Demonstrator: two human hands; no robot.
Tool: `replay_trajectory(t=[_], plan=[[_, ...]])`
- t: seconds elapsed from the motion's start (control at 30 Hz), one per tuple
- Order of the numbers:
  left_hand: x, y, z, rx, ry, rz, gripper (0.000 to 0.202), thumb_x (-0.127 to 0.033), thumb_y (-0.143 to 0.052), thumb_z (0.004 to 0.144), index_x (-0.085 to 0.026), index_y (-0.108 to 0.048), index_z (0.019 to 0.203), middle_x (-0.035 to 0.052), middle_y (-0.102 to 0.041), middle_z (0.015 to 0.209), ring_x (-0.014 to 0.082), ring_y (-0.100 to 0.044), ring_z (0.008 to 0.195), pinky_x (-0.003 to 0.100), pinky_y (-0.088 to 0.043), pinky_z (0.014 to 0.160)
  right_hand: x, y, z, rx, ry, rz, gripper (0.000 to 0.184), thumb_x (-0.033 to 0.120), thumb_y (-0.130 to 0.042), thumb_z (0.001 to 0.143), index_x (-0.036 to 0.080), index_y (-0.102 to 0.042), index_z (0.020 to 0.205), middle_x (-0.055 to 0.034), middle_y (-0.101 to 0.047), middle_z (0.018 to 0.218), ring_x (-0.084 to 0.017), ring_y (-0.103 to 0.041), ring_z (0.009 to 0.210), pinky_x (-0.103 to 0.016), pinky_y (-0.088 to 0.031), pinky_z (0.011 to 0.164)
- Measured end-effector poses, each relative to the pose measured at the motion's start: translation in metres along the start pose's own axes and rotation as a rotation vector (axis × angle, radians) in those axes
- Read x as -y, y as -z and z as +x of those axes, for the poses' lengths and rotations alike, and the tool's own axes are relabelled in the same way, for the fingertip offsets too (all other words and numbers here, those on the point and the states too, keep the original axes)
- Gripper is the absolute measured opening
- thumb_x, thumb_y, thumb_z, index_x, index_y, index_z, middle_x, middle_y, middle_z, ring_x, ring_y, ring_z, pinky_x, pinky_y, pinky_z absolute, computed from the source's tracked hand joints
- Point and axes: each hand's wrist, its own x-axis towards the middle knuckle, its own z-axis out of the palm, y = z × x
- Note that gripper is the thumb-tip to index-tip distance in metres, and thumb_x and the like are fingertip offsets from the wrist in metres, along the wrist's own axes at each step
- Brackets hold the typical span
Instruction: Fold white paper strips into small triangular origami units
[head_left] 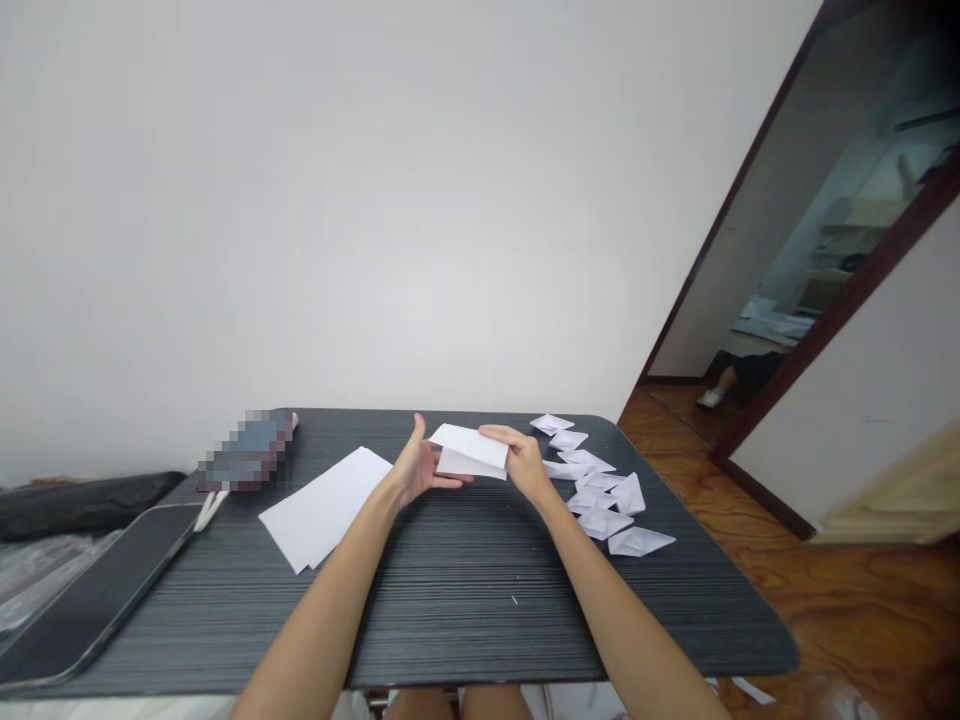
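I find the surface (450, 600) dark charcoal, finely streaked with paler lines. The folded sheet (471, 441) above its middle is plain white. Loose sheets (322, 510) nearer the surface's left edge: plain white. Folded paper pieces (639, 541) along its right edge: white, shading to pale lilac in the creases. Cord (207, 512) by the left edge: white. Wall (375, 200) behind the far edge: plain pale grey. Floor (862, 620) past the right edge: brown, wavy wood grain.

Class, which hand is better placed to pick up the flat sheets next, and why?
Probably the left hand: its thumb is spread clear of the folded paper, and it is nearer the flat sheets. The right hand grips the paper, near the folded shapes.
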Motion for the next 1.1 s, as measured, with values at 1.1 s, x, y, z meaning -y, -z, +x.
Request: replay_trajectory(t=[1.1], plan=[[0.010,-0.011,0.002,-0.335,-0.599,0.449,0.041,-0.034,-0.063,0.062,-0.009,-0.059,0.094,0.0097,-0.063,0.083,0.0169,-0.057,0.075,0.027,-0.044,0.068,0.022,-0.008,-0.006,0.010,-0.235,0.205,0.019,0.032,-0.062,0.062,0.016,-0.051,0.066,-0.0003,-0.057,0.064,-0.013,-0.055,0.062,-0.024,-0.044,0.059]])
